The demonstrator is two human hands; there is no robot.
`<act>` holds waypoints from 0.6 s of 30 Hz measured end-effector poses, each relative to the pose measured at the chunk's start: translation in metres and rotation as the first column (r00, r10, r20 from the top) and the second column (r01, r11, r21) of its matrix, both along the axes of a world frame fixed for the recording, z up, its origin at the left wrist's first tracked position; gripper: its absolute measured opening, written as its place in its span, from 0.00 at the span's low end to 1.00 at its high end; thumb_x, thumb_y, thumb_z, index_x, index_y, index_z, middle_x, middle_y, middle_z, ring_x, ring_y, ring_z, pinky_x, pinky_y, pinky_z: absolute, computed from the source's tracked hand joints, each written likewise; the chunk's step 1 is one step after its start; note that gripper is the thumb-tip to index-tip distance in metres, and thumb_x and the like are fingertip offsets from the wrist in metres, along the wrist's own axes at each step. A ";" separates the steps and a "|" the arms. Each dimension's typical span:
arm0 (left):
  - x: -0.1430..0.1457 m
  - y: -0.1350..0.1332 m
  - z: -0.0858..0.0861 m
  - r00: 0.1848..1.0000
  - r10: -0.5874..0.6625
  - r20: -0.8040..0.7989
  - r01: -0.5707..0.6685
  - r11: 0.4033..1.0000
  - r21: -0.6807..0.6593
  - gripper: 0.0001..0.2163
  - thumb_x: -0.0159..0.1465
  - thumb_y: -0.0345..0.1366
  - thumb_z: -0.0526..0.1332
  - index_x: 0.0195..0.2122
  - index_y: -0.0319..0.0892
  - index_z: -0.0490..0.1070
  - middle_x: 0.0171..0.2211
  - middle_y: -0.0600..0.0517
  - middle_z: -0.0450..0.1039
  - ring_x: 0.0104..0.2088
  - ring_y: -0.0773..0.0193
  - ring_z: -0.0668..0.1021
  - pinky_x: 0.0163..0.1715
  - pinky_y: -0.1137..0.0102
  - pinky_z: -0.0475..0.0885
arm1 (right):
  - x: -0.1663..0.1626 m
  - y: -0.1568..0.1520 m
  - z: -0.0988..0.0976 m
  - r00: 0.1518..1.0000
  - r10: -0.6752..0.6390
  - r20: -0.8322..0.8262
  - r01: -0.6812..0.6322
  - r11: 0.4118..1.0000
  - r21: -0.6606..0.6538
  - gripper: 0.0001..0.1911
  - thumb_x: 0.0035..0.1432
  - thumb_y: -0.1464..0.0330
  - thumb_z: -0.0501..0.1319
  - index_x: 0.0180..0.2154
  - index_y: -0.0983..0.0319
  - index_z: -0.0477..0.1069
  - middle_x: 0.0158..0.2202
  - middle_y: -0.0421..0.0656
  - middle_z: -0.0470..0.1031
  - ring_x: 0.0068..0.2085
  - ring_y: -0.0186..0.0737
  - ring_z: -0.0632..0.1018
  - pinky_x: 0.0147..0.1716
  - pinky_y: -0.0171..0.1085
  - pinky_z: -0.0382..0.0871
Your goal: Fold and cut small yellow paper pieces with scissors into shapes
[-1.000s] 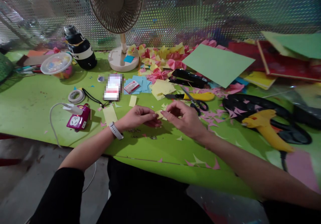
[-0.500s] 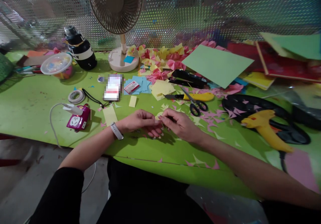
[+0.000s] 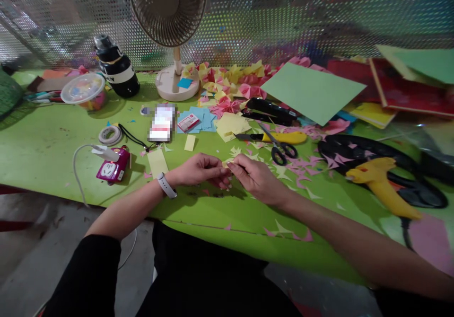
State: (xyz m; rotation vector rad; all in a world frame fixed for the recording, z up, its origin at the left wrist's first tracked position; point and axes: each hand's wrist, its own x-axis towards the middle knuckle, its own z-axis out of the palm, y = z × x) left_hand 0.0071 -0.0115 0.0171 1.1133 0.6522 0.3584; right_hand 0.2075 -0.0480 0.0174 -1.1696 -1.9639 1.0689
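Observation:
My left hand (image 3: 200,171) and my right hand (image 3: 256,177) meet over the green table (image 3: 46,149) near its front edge. Both pinch a small folded piece of yellow paper (image 3: 226,164), mostly hidden by the fingers. The left wrist wears a white band (image 3: 166,185). Small yellow and pink paper offcuts (image 3: 294,168) lie just beyond the hands. Scissors (image 3: 278,146) with black handles lie a little behind the right hand.
A fan (image 3: 169,28), a black bottle (image 3: 117,68), a lidded tub (image 3: 84,91), a tape roll (image 3: 109,135) and a pink socket with a white plug (image 3: 113,165) stand at the left. Folded pink and yellow paper shapes (image 3: 230,83), a green sheet (image 3: 312,92), and a yellow glue gun (image 3: 381,182) lie to the right.
Both hands drew closer together and toward me, closing tighter on the yellow paper piece. The view shifted slightly.

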 end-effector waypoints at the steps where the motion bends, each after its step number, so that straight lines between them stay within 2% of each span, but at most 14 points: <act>1: 0.000 0.000 -0.002 0.999 0.033 -0.012 -0.033 0.999 0.020 0.20 0.55 0.49 0.70 0.33 0.34 0.74 0.30 0.47 0.80 0.31 0.66 0.83 0.35 0.72 0.79 | 0.000 0.000 -0.002 1.000 -0.014 -0.004 0.014 1.000 -0.011 0.17 0.68 0.57 0.51 0.28 0.57 0.59 0.21 0.36 0.64 0.20 0.33 0.63 0.21 0.35 0.57; 4: 0.002 -0.002 -0.006 0.991 0.132 -0.037 -0.128 0.987 0.099 0.18 0.56 0.47 0.70 0.33 0.34 0.74 0.29 0.48 0.79 0.29 0.68 0.81 0.32 0.74 0.78 | 0.002 0.001 -0.007 0.998 -0.055 -0.004 0.055 0.997 -0.061 0.18 0.67 0.57 0.53 0.26 0.58 0.61 0.21 0.37 0.65 0.21 0.34 0.66 0.22 0.35 0.60; 8: 0.003 -0.002 -0.008 0.986 0.164 -0.033 -0.160 0.982 0.102 0.16 0.57 0.45 0.70 0.33 0.34 0.74 0.29 0.49 0.79 0.28 0.69 0.81 0.30 0.74 0.78 | 0.008 0.007 -0.005 0.997 -0.074 -0.011 0.071 0.984 -0.166 0.19 0.65 0.57 0.53 0.25 0.59 0.64 0.21 0.39 0.68 0.23 0.35 0.70 0.23 0.37 0.65; 11: 0.002 0.001 -0.007 0.984 0.175 -0.008 -0.175 0.983 0.059 0.16 0.57 0.44 0.70 0.34 0.34 0.74 0.31 0.48 0.80 0.30 0.68 0.82 0.32 0.73 0.78 | 0.025 0.018 0.011 0.988 -0.152 0.014 0.152 0.975 -0.161 0.19 0.65 0.56 0.51 0.27 0.59 0.67 0.24 0.42 0.72 0.24 0.36 0.72 0.25 0.37 0.67; 13: 0.001 0.004 -0.007 0.978 0.207 0.010 -0.207 0.978 0.036 0.15 0.58 0.42 0.69 0.35 0.33 0.74 0.33 0.47 0.80 0.31 0.68 0.82 0.35 0.71 0.78 | 0.043 0.026 0.028 0.962 -0.224 0.160 0.241 0.965 -0.101 0.19 0.65 0.56 0.50 0.30 0.59 0.69 0.26 0.44 0.74 0.26 0.37 0.73 0.25 0.37 0.66; 15: 0.000 0.006 -0.006 0.967 0.252 0.022 -0.253 0.967 0.022 0.14 0.58 0.41 0.69 0.36 0.33 0.75 0.33 0.47 0.80 0.31 0.69 0.82 0.37 0.70 0.78 | 0.062 0.033 0.042 0.839 -0.296 0.456 0.326 0.945 0.012 0.16 0.64 0.57 0.52 0.33 0.59 0.71 0.28 0.45 0.75 0.25 0.38 0.73 0.25 0.38 0.63; 18: -0.001 0.007 -0.005 0.948 0.318 0.025 -0.318 0.948 0.003 0.12 0.59 0.38 0.69 0.37 0.34 0.76 0.32 0.48 0.80 0.30 0.69 0.81 0.39 0.69 0.78 | 0.083 0.037 0.048 0.482 -0.279 0.831 0.350 0.930 0.110 0.14 0.62 0.58 0.54 0.36 0.60 0.72 0.34 0.49 0.77 0.28 0.43 0.74 0.25 0.40 0.59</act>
